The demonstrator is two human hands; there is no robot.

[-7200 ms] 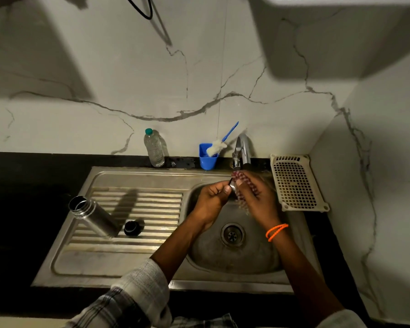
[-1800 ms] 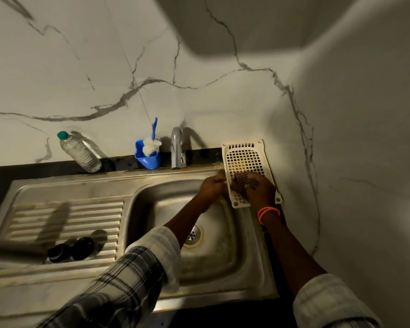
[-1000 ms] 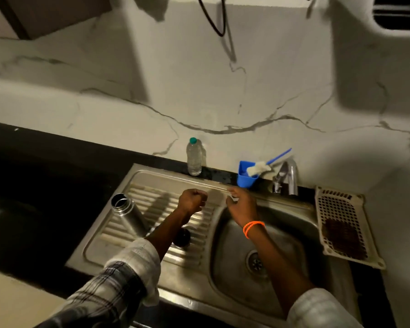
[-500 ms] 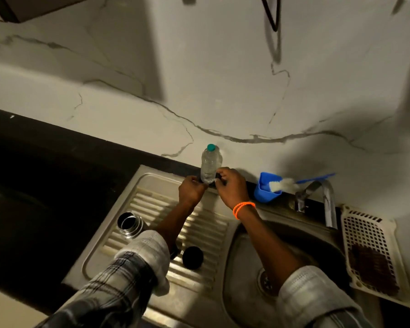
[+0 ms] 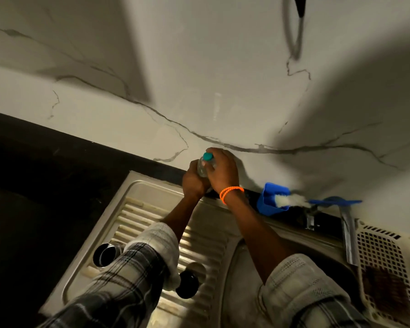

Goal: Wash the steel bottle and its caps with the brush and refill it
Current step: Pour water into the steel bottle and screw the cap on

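Both my hands on the clear plastic water bottle at the back edge of the sink unit, against the marble-patterned wall.

My left hand [image 5: 194,179] curls round the plastic bottle [image 5: 202,168] low on its body, while my right hand [image 5: 223,170], an orange band [image 5: 231,193] at its wrist, wraps the upper part just below the teal cap [image 5: 208,156]; whether the cap is being turned I cannot tell. The steel bottle [image 5: 107,254] stands open-mouthed on the ribbed drainboard [image 5: 199,242], partly hidden by my left sleeve [image 5: 137,263], and a black cap [image 5: 187,284] lies on the ribs just beside that sleeve. The bottle brush [image 5: 291,201] rests in a blue holder [image 5: 269,204] near the tap [image 5: 347,235]. A cream perforated tray [image 5: 386,256] sits right of the basin, something dark lying in it.
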